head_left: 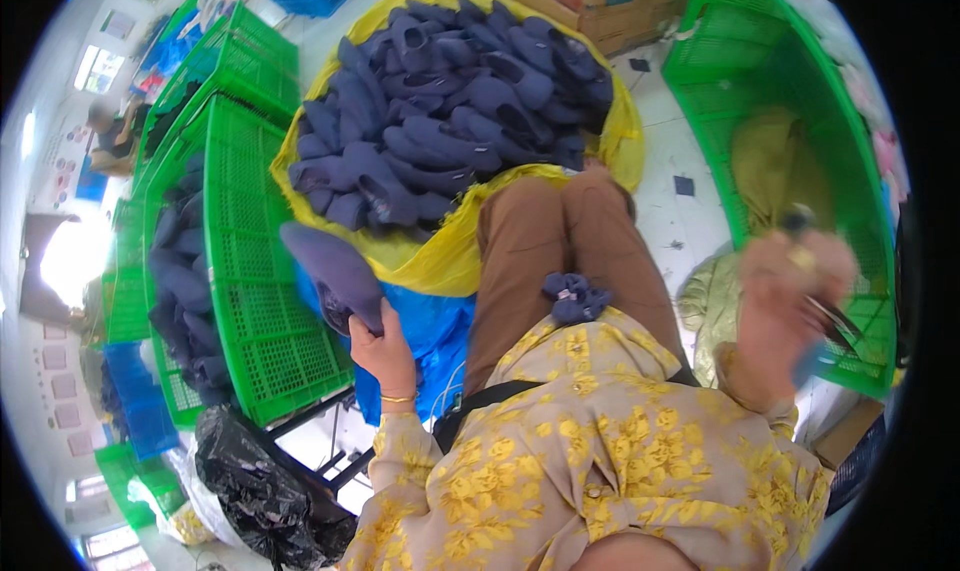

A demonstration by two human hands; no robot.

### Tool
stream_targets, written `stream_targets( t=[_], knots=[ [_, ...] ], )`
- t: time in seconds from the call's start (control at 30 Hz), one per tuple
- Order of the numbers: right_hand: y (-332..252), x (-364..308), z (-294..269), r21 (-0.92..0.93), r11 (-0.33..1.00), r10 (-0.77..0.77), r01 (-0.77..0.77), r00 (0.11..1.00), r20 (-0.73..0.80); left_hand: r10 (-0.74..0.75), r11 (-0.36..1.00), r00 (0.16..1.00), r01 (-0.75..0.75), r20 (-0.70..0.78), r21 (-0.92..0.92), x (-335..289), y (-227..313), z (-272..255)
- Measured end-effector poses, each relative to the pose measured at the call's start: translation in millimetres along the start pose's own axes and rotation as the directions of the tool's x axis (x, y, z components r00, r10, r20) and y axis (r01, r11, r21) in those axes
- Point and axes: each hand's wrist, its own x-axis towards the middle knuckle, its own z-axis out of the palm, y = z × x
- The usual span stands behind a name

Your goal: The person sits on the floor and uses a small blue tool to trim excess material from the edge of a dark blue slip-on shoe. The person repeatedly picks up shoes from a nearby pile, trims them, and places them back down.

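Observation:
My left hand grips a dark blue knit shoe upper by one end, to the left of my knees. My right hand, raised at the right, is smeared by motion. It seems closed around a slim object with dark and blue parts, whose kind I cannot make out. Ahead of my knees a yellow woven sack lies spread open, heaped with many similar dark blue uppers. On my lap rests a small bunched dark blue piece.
Green crates with more dark blue pieces stand at the left, beside a black plastic bag. A green crate at the right holds olive cloth. Cardboard boxes sit beyond the sack. A person is far left.

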Motion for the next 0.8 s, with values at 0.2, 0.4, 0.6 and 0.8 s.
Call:
stream_targets(
  t=[0.2, 0.4, 0.6, 0.8],
  knots=[
    [-1, -20, -39, 0.108, 0.847, 0.452, -0.521, 0.596, -0.664, 0.472, 0.874, 0.763, -0.469, 0.443, -0.124, -6, 101, 85],
    [-133, -36, -181, -0.188, 0.958, -0.077, -0.216, 0.437, -0.896, 0.481, 0.869, 0.590, -0.416, 0.648, -0.266, -34, 118, 119],
    [-192, -25, -170, -0.801, -0.034, -0.866, -0.597, 0.418, -0.275, 0.520, 0.849, 0.463, -0.372, 0.718, -0.375, -26, 124, 102],
    [-50, -36, -138, -0.428, 0.838, -0.260, -0.338, 0.442, -0.858, 0.629, 0.715, 0.270, -0.569, 0.729, -0.406, -43, 124, 114]
  ],
)
